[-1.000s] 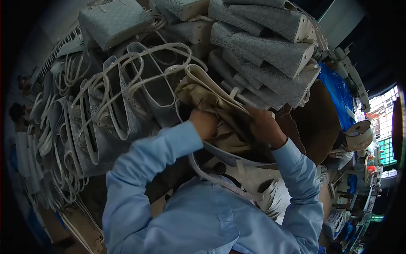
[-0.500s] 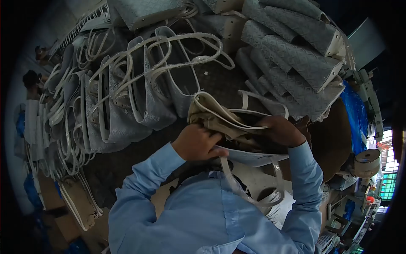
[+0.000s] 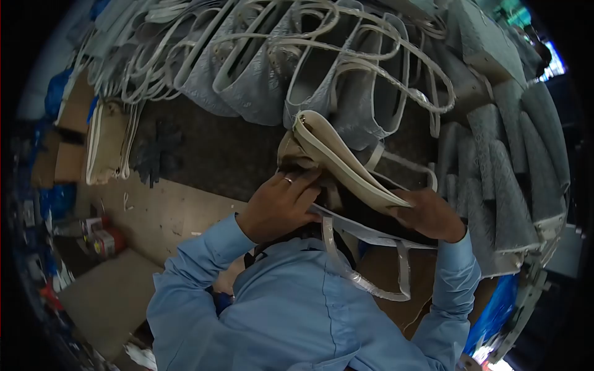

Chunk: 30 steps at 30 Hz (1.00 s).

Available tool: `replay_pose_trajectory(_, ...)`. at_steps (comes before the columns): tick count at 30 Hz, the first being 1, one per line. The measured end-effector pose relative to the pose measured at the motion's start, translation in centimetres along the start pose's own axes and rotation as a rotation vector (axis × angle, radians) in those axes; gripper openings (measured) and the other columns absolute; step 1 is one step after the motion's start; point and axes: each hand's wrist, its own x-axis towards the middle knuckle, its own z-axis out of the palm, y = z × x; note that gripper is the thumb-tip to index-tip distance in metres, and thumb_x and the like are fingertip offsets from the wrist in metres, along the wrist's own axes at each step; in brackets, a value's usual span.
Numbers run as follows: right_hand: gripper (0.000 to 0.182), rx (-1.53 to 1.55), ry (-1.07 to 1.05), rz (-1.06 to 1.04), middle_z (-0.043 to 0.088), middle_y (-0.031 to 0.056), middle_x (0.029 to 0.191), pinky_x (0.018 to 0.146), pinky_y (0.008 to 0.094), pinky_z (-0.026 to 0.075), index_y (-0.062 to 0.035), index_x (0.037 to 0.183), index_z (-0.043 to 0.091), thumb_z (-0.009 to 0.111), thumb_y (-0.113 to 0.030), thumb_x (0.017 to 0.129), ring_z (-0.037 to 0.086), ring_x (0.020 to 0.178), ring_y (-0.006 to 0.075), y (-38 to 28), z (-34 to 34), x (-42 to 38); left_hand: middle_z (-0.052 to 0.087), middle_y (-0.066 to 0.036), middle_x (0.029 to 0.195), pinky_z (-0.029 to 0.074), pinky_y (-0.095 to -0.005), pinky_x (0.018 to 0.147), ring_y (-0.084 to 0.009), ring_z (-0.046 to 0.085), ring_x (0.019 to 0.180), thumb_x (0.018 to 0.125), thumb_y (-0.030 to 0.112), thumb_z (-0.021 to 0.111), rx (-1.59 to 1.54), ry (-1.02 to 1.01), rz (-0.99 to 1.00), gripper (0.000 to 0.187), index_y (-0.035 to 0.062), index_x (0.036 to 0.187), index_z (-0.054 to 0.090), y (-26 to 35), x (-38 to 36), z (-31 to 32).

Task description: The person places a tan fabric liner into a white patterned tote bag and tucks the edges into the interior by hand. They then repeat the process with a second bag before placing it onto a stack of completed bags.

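A grey tote bag (image 3: 371, 234) lies against my front with its mouth spread, one pale strap hanging over my shirt. A beige pouch (image 3: 346, 157) with white edging sticks up out of the opening. My right hand (image 3: 433, 215) pinches the pouch's right end, near its white-edged corner. At the opposite side, my left hand (image 3: 281, 201) holds the tote bag's near rim, its fingers bent inside below the pouch and its thumb by the strap base. Those fingertips are partly hidden by the bag and pouch.
Several grey tote bags (image 3: 266, 93) with looped straps stand in a row beyond my hands. Folded grey pieces (image 3: 504, 179) are piled at the right. Dark gloves (image 3: 158, 151) and another beige pouch (image 3: 106, 142) lie at the left.
The view has swung, so the surroundings sit differently in the frame. The pouch stands more fully out of the tote bag, and my left fingers reach further inside.
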Motion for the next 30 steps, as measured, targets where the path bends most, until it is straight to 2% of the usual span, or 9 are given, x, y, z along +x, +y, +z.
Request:
replay_pose_trajectory(4, 0.02, -0.538, -0.006, -0.028, 0.062, 0.0199, 0.072, 0.059, 0.0451, 0.051, -0.0062, 0.099, 0.06, 0.054, -0.005, 0.079, 0.063, 0.069, 0.0376, -0.3, 1.5, 0.6, 0.067, -0.015, 0.092, 0.051, -0.0406, 0.076, -0.0302, 0.065, 0.079, 0.067, 0.023, 0.075, 0.093, -0.374, -0.177, 0.028, 0.0047, 0.086, 0.069, 0.9, 1.0, 0.8)
replay_pose_trajectory(8, 0.022, -0.445, 0.3, -0.096, 0.062, 0.0184, 0.079, 0.059, 0.0474, 0.05, -0.0027, 0.098, 0.048, 0.053, -0.001, 0.076, 0.062, 0.066, 0.0389, -2.2, 4.7, 3.6, 0.068, -0.013, 0.082, 0.053, -0.0421, 0.071, -0.0326, 0.066, 0.079, 0.066, 0.019, 0.071, -0.121, -0.536, -0.119, 0.022, 0.0051, 0.082, 0.071, -0.6, 2.3, 2.7)
replay_pose_trajectory(10, 0.029, -0.361, 0.398, -0.148, 0.061, 0.021, 0.08, 0.061, 0.047, 0.049, -0.0035, 0.102, 0.048, 0.058, -0.001, 0.075, 0.061, 0.072, 0.0405, -4.9, 5.5, 5.0, 0.067, -0.014, 0.081, 0.053, -0.0434, 0.069, -0.0322, 0.066, 0.078, 0.065, 0.019, 0.07, 0.021, -0.235, -0.04, 0.022, 0.0041, 0.081, 0.071, 0.3, 2.5, 2.9)
replay_pose_trajectory(12, 0.042, -0.162, 0.415, -0.19, 0.061, 0.0241, 0.085, 0.064, 0.0461, 0.047, -0.004, 0.112, 0.046, 0.063, 0.002, 0.074, 0.06, 0.079, 0.0424, -5.2, 5.7, 6.7, 0.066, -0.013, 0.086, 0.052, -0.0426, 0.076, -0.0296, 0.065, 0.086, 0.067, 0.016, 0.067, 0.114, -0.321, -0.081, 0.021, 0.0042, 0.084, 0.07, 1.4, 1.7, 2.2)
replay_pose_trajectory(14, 0.04, -0.064, 0.418, -0.272, 0.061, 0.0239, 0.086, 0.064, 0.0458, 0.047, -0.0033, 0.112, 0.048, 0.062, 0.003, 0.075, 0.06, 0.079, 0.0426, -5.2, 5.3, 7.7, 0.065, -0.012, 0.094, 0.047, -0.0423, 0.086, -0.0287, 0.061, 0.098, 0.07, 0.016, 0.064, 0.336, 0.027, 0.046, 0.024, 0.0052, 0.091, 0.068, 0.8, 0.4, 2.0)
replay_pose_trajectory(16, 0.038, 0.022, 0.4, -0.345, 0.061, 0.0237, 0.086, 0.064, 0.0454, 0.047, -0.0026, 0.112, 0.049, 0.061, 0.003, 0.076, 0.06, 0.079, 0.0428, -5.0, 4.8, 7.3, 0.063, -0.012, 0.099, 0.044, -0.0428, 0.092, -0.0284, 0.058, 0.103, 0.072, 0.016, 0.063, 0.255, 0.081, -0.025, 0.024, 0.0061, 0.093, 0.066, 0.4, -2.3, 2.3)
replay_pose_trajectory(25, 0.017, -0.372, 0.256, -0.372, 0.056, 0.0148, 0.069, 0.059, 0.044, 0.043, -0.0029, 0.087, 0.052, 0.063, -0.002, 0.074, 0.057, 0.065, 0.0372, -3.6, 5.6, 6.1, 0.048, -0.011, 0.117, 0.034, -0.0499, 0.104, -0.0336, 0.042, 0.122, 0.075, 0.026, 0.074, 0.226, 0.498, -0.076, 0.03, 0.0104, 0.099, 0.066, -0.2, -4.7, 4.2)
replay_pose_trajectory(28, 0.017, -0.456, 0.191, -0.337, 0.058, 0.0132, 0.068, 0.062, 0.0439, 0.043, -0.0044, 0.085, 0.052, 0.065, -0.006, 0.075, 0.058, 0.067, 0.0361, -3.9, 5.6, 6.1, 0.037, -0.016, 0.127, 0.033, -0.0481, 0.105, -0.0378, 0.042, 0.121, 0.075, 0.028, 0.076, -0.231, 0.602, -0.134, 0.047, 0.0061, 0.112, 0.058, 0.4, -4.0, 5.5)
replay_pose_trajectory(30, 0.018, -0.483, 0.178, -0.295, 0.058, 0.0125, 0.068, 0.064, 0.0437, 0.043, -0.005, 0.084, 0.051, 0.066, -0.009, 0.075, 0.058, 0.068, 0.0355, -3.9, 5.9, 6.2, 0.028, -0.02, 0.134, 0.032, -0.0461, 0.106, -0.0397, 0.039, 0.124, 0.078, 0.029, 0.075, -0.79, 0.803, -0.424, 0.065, 0.0013, 0.126, 0.041, 1.2, -2.6, 6.9)
